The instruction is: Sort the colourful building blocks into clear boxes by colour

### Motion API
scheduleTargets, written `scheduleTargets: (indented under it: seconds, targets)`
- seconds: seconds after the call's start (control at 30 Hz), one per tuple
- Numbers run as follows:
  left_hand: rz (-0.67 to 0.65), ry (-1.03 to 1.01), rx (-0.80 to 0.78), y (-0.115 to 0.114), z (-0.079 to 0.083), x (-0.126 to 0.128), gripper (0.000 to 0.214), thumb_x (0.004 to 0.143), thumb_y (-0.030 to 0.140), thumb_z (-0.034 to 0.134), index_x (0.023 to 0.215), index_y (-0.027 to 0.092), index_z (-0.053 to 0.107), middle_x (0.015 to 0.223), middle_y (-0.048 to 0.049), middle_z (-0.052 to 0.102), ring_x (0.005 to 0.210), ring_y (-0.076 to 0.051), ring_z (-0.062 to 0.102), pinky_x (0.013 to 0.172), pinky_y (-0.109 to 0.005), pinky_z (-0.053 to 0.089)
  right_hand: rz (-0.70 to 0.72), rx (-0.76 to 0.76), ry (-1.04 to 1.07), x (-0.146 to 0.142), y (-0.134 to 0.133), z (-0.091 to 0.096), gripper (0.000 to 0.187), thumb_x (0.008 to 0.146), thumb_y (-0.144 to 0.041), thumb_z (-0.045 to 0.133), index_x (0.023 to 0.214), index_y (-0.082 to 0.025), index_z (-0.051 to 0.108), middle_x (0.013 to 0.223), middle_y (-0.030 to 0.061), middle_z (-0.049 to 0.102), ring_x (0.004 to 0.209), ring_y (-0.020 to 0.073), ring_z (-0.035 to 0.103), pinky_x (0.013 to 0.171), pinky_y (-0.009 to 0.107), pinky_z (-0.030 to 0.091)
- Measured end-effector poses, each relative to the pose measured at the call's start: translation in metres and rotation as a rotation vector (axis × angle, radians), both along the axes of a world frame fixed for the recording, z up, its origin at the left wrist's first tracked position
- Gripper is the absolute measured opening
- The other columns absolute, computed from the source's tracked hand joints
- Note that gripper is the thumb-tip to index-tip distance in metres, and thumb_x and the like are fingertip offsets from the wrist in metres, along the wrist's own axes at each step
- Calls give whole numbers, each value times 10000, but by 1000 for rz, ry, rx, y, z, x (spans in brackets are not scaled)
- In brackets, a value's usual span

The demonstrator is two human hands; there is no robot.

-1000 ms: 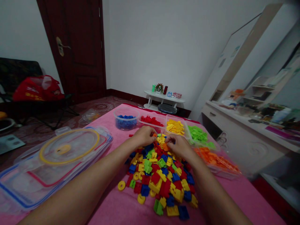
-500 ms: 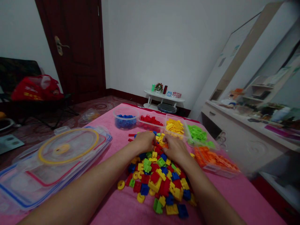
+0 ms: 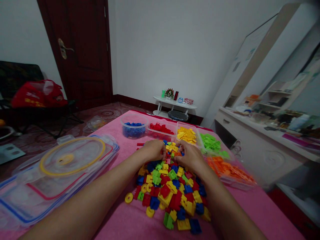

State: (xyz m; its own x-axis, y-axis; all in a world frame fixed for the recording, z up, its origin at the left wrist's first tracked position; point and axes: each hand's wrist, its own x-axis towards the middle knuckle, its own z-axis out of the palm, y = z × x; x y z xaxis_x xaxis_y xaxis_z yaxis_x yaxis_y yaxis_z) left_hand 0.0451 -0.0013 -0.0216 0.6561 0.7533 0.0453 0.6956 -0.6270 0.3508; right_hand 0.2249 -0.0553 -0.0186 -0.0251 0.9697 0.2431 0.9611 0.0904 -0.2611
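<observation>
Part of the work looks done: five clear plastic tubs stand filled, each with one colour, namely the round tub of blue pieces (image 3: pixel 134 117), the tub of red pieces (image 3: pixel 160 134), the tub of yellow pieces (image 3: pixel 187 124), the tub of green pieces (image 3: pixel 211 152) and the tub of orange pieces (image 3: pixel 237 184); what is left, I judge, is the large mixed heap of small plastic building blocks (image 3: pixel 172 196), which lies in the middle of the pink cloth-covered table (image 3: pixel 135 226), nearer the person than the tubs.

The heap is loose and jumbled, red, yellow, blue and green, mostly square bricks lying at all angles; a few yellow rings lie at its left edge, and an orange piece shows near the right fingers.

The left hand (image 3: pixel 153 150) and right hand (image 3: pixel 188 155) are apart, fingers curled down at the heap's far end; whether either grips a block I cannot tell; a stack of clear lids with coloured seals (image 3: pixel 70 180) lies to the left.
</observation>
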Motion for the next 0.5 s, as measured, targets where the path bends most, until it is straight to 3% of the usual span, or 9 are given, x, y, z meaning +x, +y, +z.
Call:
scheduleTargets:
  seconds: [0.13, 0.2, 0.37, 0.5]
  targets:
    - [-43, -152, -167, 10, 6, -7, 158, 650, 222, 570, 713, 181, 709, 674, -14, 663, 597, -119, 553, 541, -199, 377, 20, 12, 131, 10, 1, 8, 510, 547, -283, 726, 1026, -215, 562, 786, -18, 602, 711, 149, 540, 597, 241, 344]
    - [-49, -279, -276, 13, 12, -11, 137, 654, 224, 574, 690, 144, 679, 624, -4, 623, 559, -98, 512, 527, -191, 363, 44, -16, 306, 11, 0, 10, 566, 538, -285, 736, 1066, -210, 548, 752, -22, 587, 676, 141, 542, 587, 241, 369]
    - [53, -692, -566, 13, 24, -11, 252, 682, 383, 600, 677, 135, 553, 540, 44, 444, 472, -62, 381, 460, -177, 312, 120, -207, 1071, -5, -5, 13, 409, 654, -304, 680, 1026, -189, 554, 793, 7, 636, 669, 134, 599, 593, 247, 459]
    - [64, -1002, -670, 9, 26, -4, 276, 700, 407, 597, 735, 146, 512, 650, 19, 488, 581, -80, 460, 513, -173, 353, 61, -296, 1672, -20, -5, 9, 204, 716, -232, 628, 903, -185, 562, 711, -12, 635, 517, 86, 554, 435, 179, 423]
